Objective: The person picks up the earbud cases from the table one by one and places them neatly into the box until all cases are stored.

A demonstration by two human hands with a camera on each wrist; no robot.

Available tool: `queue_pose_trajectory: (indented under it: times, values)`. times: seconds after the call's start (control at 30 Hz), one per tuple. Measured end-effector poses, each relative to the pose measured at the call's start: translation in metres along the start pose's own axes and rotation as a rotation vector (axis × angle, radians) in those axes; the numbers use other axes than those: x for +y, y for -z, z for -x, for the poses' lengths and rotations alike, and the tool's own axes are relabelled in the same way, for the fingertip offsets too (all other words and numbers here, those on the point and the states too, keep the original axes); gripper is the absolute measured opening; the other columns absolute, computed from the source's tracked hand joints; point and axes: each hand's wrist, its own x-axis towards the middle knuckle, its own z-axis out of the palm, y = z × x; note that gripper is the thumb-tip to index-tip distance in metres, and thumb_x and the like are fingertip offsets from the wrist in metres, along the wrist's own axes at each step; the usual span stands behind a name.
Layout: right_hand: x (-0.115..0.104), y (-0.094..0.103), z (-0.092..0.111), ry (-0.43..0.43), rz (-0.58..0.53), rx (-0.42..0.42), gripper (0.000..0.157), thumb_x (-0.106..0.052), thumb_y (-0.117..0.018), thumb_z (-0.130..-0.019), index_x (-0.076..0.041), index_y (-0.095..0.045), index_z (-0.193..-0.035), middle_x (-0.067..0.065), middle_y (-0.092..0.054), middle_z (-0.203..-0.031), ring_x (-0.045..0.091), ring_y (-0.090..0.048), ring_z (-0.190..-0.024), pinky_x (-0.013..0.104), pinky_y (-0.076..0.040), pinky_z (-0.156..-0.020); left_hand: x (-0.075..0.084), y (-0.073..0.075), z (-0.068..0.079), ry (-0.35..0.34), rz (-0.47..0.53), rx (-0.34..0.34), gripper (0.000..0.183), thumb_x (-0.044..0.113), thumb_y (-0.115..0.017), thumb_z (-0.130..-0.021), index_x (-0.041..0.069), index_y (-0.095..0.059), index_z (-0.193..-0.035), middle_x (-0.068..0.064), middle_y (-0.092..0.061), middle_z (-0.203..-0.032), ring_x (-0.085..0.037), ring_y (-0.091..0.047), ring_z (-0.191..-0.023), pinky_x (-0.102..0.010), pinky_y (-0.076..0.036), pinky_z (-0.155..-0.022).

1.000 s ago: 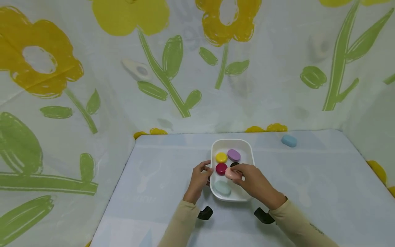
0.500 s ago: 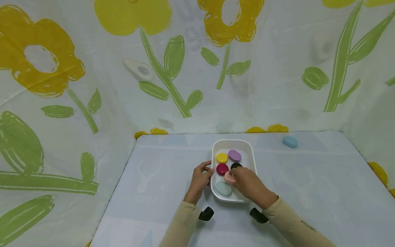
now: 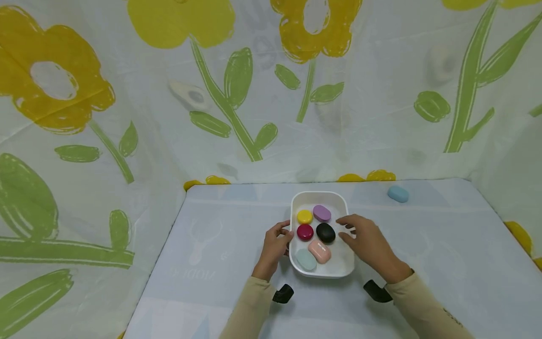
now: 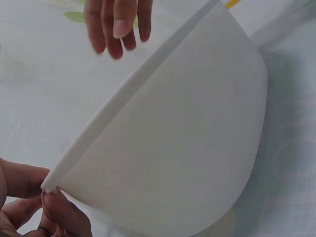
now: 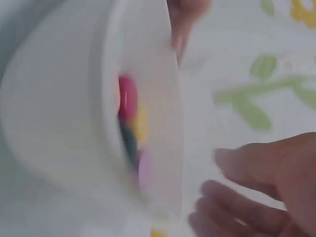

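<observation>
A white tub (image 3: 340,268) with rounded corners stands in the middle of the table. My left hand (image 3: 271,252) pinches its left rim between thumb and fingers, as the left wrist view shows. Inside lie a yellow soap (image 3: 304,217), a purple soap (image 3: 322,213), a red soap (image 3: 305,232), a black soap (image 3: 325,233), a pink bar of soap (image 3: 319,251) and a pale green soap (image 3: 306,260). Over the tub's right rim hovers my right hand (image 3: 372,245), fingers loosely bent and holding nothing. In the right wrist view the soaps are partly hidden by the tub wall.
A light blue soap (image 3: 398,194) lies at the table's back right. White curtains (image 3: 305,150) printed with flowers close off the back and sides. Black wrist mounts (image 3: 378,291) sit beneath both forearms.
The right hand has put the pink soap down in the tub, in front of the black one, let go and drawn back to the right rim. The left hand keeps its hold.
</observation>
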Motion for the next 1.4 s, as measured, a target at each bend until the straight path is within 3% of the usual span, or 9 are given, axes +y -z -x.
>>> queue_pose_trajectory:
  times: [0.2, 0.47, 0.63, 0.97, 1.23, 1.4]
  values:
    - [0.044, 0.023, -0.002, -0.007, -0.016, 0.209, 0.035, -0.002, -0.069, -0.081, 0.001, -0.060, -0.115, 0.019, -0.060, -0.107, 0.034, -0.059, -0.092, 0.047, -0.051, -0.075, -0.001, 0.000, 0.000, 0.015, 0.001, 0.011, 0.035, 0.015, -0.060, -0.090, 0.014, -0.058, -0.125, -0.009, -0.053, -0.092, -0.017, -0.048, -0.057, -0.025, -0.047, -0.044]
    - [0.105, 0.040, -0.012, -0.089, -0.001, 0.330, 0.038, -0.001, -0.066, -0.083, 0.007, -0.056, -0.119, 0.026, -0.052, -0.113, 0.042, -0.054, -0.096, 0.052, -0.047, -0.075, -0.001, 0.000, -0.002, 0.017, 0.004, 0.010, 0.035, 0.015, -0.060, -0.090, 0.015, -0.058, -0.125, -0.009, -0.054, -0.092, -0.016, -0.047, -0.056, -0.025, -0.047, -0.045]
    - [0.133, 0.046, -0.026, -0.156, 0.030, 0.313, 0.043, -0.003, -0.064, -0.084, 0.011, -0.051, -0.123, 0.033, -0.047, -0.116, 0.046, -0.049, -0.098, 0.056, -0.043, -0.074, -0.001, 0.000, -0.003, 0.026, -0.001, 0.010, 0.035, 0.016, -0.060, -0.090, 0.015, -0.058, -0.125, -0.009, -0.054, -0.093, -0.016, -0.047, -0.056, -0.025, -0.047, -0.045]
    - [0.174, 0.052, -0.055, -0.233, 0.066, 0.229, 0.046, 0.000, -0.061, -0.083, 0.015, -0.047, -0.124, 0.038, -0.042, -0.121, 0.054, -0.037, -0.113, 0.064, -0.030, -0.091, 0.000, 0.000, -0.002, 0.027, 0.010, 0.012, 0.036, 0.014, -0.060, -0.090, 0.013, -0.057, -0.126, -0.008, -0.053, -0.091, -0.015, -0.047, -0.054, -0.025, -0.046, -0.044]
    - [0.192, 0.051, -0.065, -0.176, 0.052, 0.174, 0.047, -0.001, -0.059, -0.084, 0.014, -0.046, -0.126, 0.036, -0.041, -0.126, 0.052, -0.036, -0.116, 0.062, -0.028, -0.095, 0.000, 0.000, -0.001, 0.027, 0.010, 0.014, 0.036, 0.012, -0.059, -0.090, 0.013, -0.057, -0.126, -0.008, -0.053, -0.091, -0.015, -0.047, -0.055, -0.026, -0.046, -0.044]
    - [0.197, 0.048, -0.070, -0.164, 0.101, 0.134, 0.049, -0.003, -0.059, -0.085, 0.013, -0.044, -0.129, 0.037, -0.039, -0.128, 0.053, -0.036, -0.117, 0.062, -0.029, -0.094, 0.000, -0.001, -0.002, 0.027, 0.004, 0.017, 0.035, 0.013, -0.060, -0.090, 0.013, -0.058, -0.125, -0.007, -0.053, -0.091, -0.015, -0.047, -0.055, -0.025, -0.046, -0.044]
